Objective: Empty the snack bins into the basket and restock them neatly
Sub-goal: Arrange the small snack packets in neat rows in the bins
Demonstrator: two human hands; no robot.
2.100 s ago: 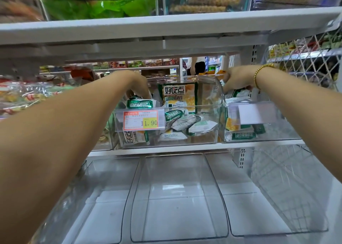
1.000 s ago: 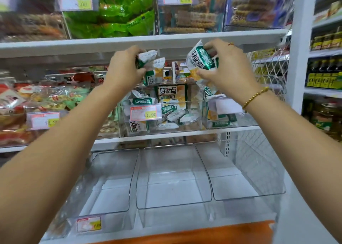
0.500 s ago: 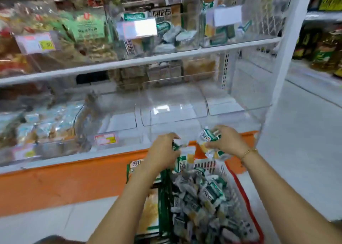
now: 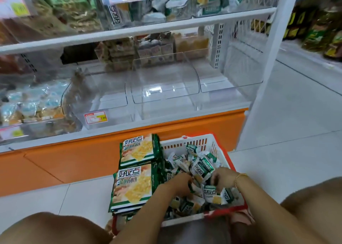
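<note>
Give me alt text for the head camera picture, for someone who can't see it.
A person's left hand and right hand reach into a white plastic basket with a red rim heaped with small green-and-white snack packets, on the floor below empty clear plastic bins. Two large green snack bags lie at its left side.

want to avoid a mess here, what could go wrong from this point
The two large green snack bags lie stacked at the left edge of the white plastic basket with a red rim, apparently overhanging it; they may slide onto the floor. The small green-and-white packets are heaped, so the left hand and right hand among them could push some over the rim.
</note>
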